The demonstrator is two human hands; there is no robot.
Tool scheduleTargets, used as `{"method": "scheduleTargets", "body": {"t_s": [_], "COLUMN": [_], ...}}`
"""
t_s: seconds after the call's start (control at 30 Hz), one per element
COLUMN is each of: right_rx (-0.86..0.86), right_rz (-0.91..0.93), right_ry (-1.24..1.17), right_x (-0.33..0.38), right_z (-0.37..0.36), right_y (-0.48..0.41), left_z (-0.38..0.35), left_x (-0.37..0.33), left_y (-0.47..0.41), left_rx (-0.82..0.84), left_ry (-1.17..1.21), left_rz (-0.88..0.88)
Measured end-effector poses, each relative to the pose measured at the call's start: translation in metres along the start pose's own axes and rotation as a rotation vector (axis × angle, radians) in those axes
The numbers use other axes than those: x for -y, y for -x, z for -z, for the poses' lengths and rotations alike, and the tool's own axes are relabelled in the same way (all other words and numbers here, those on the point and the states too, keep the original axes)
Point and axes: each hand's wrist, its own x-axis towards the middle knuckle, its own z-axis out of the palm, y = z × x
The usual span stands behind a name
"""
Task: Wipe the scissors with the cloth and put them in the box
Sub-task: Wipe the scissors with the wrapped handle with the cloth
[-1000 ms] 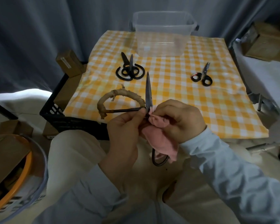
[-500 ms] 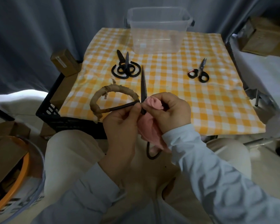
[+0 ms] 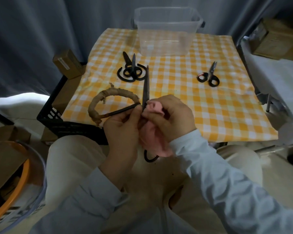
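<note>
Large dark scissors [image 3: 146, 85] with one rope-wrapped handle loop stand blade-up in front of me, over the near edge of the checked table. My left hand [image 3: 123, 124] grips them near the pivot. My right hand [image 3: 169, 119] holds a pink cloth [image 3: 152, 132] bunched against the base of the blade. A black handle loop hangs below the cloth. Two more black scissors [image 3: 132, 71] lie overlapped at the table's centre left, and a small pair [image 3: 209, 76] lies at the right. The clear plastic box [image 3: 166, 31] stands open at the far edge.
A yellow-and-white checked cloth [image 3: 210, 105] covers the table. A black crate [image 3: 57, 119] with cardboard boxes sits at the left, a round tub with an orange rim [image 3: 19, 179] at the lower left. A cardboard box [image 3: 277, 41] rests on a white surface at the right.
My right hand has slid the pink cloth a little up the blade's base. My left hand keeps its grip, and the scissors stay upright.
</note>
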Motion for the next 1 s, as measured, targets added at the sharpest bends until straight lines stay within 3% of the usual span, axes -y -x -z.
{"method": "scheduleTargets", "body": {"t_s": [0.17,0.3,0.4,0.53,0.6,0.67,0.8,1.0], "right_rx": [-0.115,-0.056,0.022,0.127,0.021,-0.084,0.02,0.059], "right_rz": [0.0,0.301,0.407,0.33,0.205,0.19,0.411,0.61], "right_ry": [-0.158,0.043,0.092,0.051,-0.042,-0.052,0.138,0.11], "right_x": [-0.009,-0.008,-0.015,-0.021,-0.017,-0.014,-0.019,-0.032], "right_z": [-0.006,-0.004,0.004,0.013,0.013,0.009,-0.003,0.009], "right_y": [-0.003,0.0,0.002,0.0,-0.003,-0.003,0.009,0.013], "left_z": [-0.002,0.001,0.001,0.0,-0.002,-0.005,-0.004,-0.003], "left_x": [-0.001,-0.006,-0.008,-0.003,-0.002,-0.005,-0.008,-0.004], "left_y": [0.004,-0.001,-0.001,0.0,-0.001,-0.002,-0.001,0.002], "left_rx": [0.026,0.022,0.043,0.008,-0.006,0.006,0.033,0.032], "left_ry": [0.037,0.152,0.18,0.162,0.134,0.127,0.163,0.156], "left_rz": [0.021,0.11,0.158,0.198,0.172,0.155,0.194,0.199]}}
